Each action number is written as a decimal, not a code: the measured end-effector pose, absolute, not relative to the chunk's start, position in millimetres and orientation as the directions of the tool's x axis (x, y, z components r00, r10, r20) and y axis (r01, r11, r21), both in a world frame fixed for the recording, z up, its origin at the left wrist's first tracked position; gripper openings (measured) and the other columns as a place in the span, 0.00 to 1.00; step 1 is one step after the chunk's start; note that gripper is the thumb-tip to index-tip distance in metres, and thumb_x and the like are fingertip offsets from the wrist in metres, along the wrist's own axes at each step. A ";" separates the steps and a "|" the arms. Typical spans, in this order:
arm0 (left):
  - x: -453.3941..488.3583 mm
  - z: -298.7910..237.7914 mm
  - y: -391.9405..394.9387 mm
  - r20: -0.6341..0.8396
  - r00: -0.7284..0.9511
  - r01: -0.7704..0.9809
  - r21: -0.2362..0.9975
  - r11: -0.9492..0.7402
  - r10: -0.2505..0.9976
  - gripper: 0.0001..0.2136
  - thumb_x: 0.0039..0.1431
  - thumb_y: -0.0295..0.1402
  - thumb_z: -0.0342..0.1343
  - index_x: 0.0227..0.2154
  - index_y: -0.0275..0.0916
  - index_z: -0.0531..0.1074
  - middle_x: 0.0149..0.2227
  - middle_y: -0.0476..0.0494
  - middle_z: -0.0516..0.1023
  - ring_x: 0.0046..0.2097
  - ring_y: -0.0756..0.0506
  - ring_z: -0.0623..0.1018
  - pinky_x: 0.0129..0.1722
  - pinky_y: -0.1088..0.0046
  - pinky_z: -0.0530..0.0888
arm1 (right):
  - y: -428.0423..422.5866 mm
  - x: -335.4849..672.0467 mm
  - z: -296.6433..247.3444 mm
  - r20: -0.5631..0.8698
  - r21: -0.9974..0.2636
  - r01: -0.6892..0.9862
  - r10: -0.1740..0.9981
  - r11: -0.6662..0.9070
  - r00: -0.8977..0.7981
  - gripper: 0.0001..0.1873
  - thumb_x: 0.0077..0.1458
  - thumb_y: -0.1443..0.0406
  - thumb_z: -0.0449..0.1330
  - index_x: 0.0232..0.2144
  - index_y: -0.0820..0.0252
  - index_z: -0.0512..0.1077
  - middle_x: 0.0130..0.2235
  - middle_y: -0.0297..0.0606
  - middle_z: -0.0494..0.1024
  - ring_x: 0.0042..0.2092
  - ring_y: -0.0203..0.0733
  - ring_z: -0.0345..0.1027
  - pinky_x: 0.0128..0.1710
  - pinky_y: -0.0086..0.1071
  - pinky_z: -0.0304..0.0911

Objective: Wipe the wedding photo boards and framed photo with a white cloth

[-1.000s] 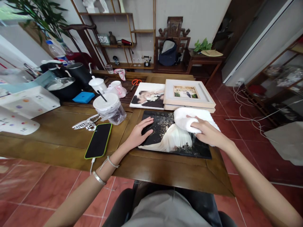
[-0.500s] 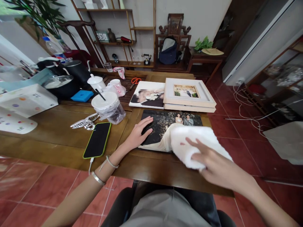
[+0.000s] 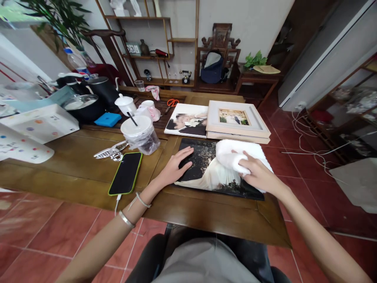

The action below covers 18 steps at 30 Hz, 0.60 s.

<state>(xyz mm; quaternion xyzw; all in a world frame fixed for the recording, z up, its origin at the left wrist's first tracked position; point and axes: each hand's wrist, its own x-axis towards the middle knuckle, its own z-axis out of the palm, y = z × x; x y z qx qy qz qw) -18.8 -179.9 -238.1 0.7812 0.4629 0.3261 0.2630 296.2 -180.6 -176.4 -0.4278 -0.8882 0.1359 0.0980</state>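
A dark wedding photo panel (image 3: 203, 173) lies flat on the wooden table in front of me. My left hand (image 3: 176, 167) rests on its left edge with the fingers spread. In my right hand (image 3: 255, 171) is a folded white towel (image 3: 232, 151), pressed onto the upper right of the panel. The towel covers the couple's upper part; the pale dress below shows. Just beyond the panel lie a white-bordered photo print (image 3: 187, 120) and a stack of pale picture frames (image 3: 238, 120).
Left of my hand are a phone (image 3: 126, 173) on a cable, a silver hair clip (image 3: 112, 151) and a bagged plastic cup (image 3: 141, 133). Orange-handled scissors (image 3: 171, 104), a blue box (image 3: 107, 119) and a black kettle (image 3: 103, 92) stand farther back. The table edge (image 3: 224, 226) runs close to my lap.
My right hand has moved the towel away from me, from the panel's lower right to its upper right. The lower right corner is now uncovered. My left hand stays on the panel.
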 end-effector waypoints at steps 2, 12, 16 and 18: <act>-18.9 -238.0 -179.8 0.275 0.350 0.547 0.716 -0.433 0.896 0.21 0.63 0.38 0.48 0.59 0.46 0.61 0.62 0.41 0.62 0.64 0.42 0.60 0.62 0.56 0.57 | -166.3 294.2 -180.9 0.102 -0.294 0.747 0.797 0.596 -0.596 0.12 0.45 0.74 0.51 0.32 0.57 0.69 0.58 0.44 0.67 0.59 0.56 0.59 0.54 0.54 0.56; -17.6 -245.3 -177.9 0.305 0.323 0.537 0.720 -0.439 0.896 0.21 0.63 0.37 0.48 0.58 0.45 0.62 0.62 0.41 0.63 0.64 0.43 0.61 0.62 0.55 0.57 | -216.9 281.0 -169.1 -0.024 -0.241 0.750 0.769 0.616 -0.639 0.20 0.45 0.77 0.48 0.41 0.62 0.69 0.63 0.55 0.56 0.66 0.56 0.41 0.56 0.55 0.54; -16.9 -245.3 -177.6 0.290 0.323 0.543 0.722 -0.428 0.901 0.21 0.63 0.37 0.48 0.58 0.45 0.62 0.62 0.41 0.63 0.64 0.42 0.61 0.62 0.54 0.57 | -273.2 272.0 -160.4 -0.136 -0.301 0.665 0.659 0.684 -0.739 0.21 0.39 0.79 0.50 0.35 0.61 0.72 0.66 0.47 0.51 0.67 0.55 0.33 0.62 0.57 0.43; -17.2 -245.2 -177.4 0.293 0.327 0.541 0.721 -0.432 0.899 0.21 0.63 0.38 0.48 0.58 0.45 0.62 0.61 0.41 0.64 0.64 0.42 0.61 0.62 0.55 0.57 | -286.1 268.9 -158.2 -0.168 -0.325 0.629 0.612 0.706 -0.773 0.22 0.35 0.79 0.49 0.33 0.60 0.72 0.66 0.43 0.52 0.67 0.54 0.31 0.64 0.58 0.37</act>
